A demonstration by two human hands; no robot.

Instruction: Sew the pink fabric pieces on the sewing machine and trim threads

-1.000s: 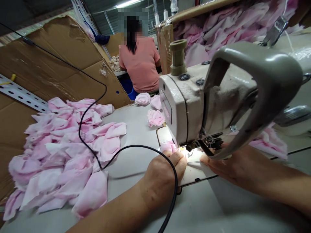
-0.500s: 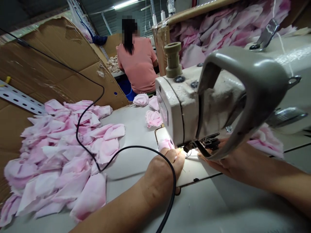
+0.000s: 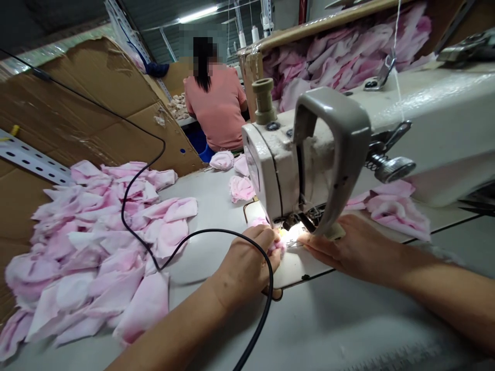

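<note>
**Fingers pinch pink cloth at the needle**

Fingertips (image 3: 274,242) of the left hand (image 3: 247,263) curl together, pinching a small pink cloth piece (image 3: 279,246) just at 9 o'clock of the lit needle area. Right hand (image 3: 344,247) lies flat, fingers pressed together and pointing toward 9 o'clock, tips touching the cloth's far edge under the sewing machine (image 3: 309,154). Cloth sits on the pale machine plate (image 3: 294,268), directly below the machine head.

Black cable (image 3: 154,257) loops across the left wrist and runs off toward 10 o'clock. Heap of pink cloth pieces (image 3: 96,247) at 9 o'clock on the grey table (image 3: 216,206). More pink pieces (image 3: 390,208) at 3 o'clock behind the right hand. Person in a salmon shirt (image 3: 218,108) seated at 12 o'clock, back turned. Cardboard sheets (image 3: 88,103) at 10 o'clock.
</note>
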